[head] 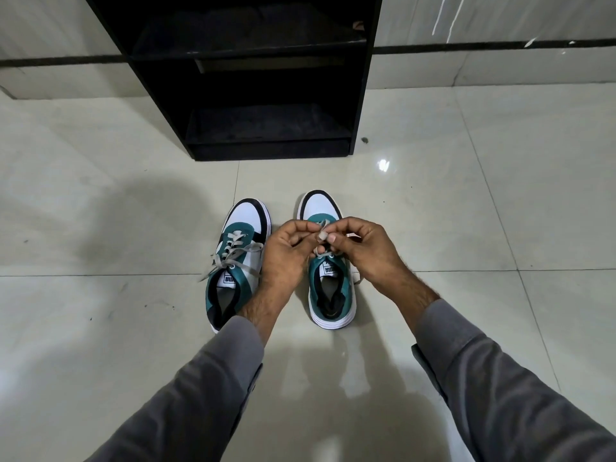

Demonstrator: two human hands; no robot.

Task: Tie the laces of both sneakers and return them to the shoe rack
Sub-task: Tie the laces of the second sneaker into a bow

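Note:
Two teal, white and black sneakers stand side by side on the tiled floor, toes pointing away from me. The left sneaker (238,258) has loose grey laces spread across its top and trailing to the left. Over the right sneaker (328,281) my left hand (288,251) and my right hand (365,245) meet, each pinching part of its grey lace (322,230) between the fingertips. The hands hide most of that shoe's lacing. The black shoe rack (266,95) stands just beyond the shoes, its lower shelf bare.
Glossy pale floor tiles (100,228) stretch on both sides of the shoes. A marble wall with a dark stripe (500,46) runs behind the rack. A dark item lies on the rack's upper shelf (246,28). My grey sleeves fill the foreground.

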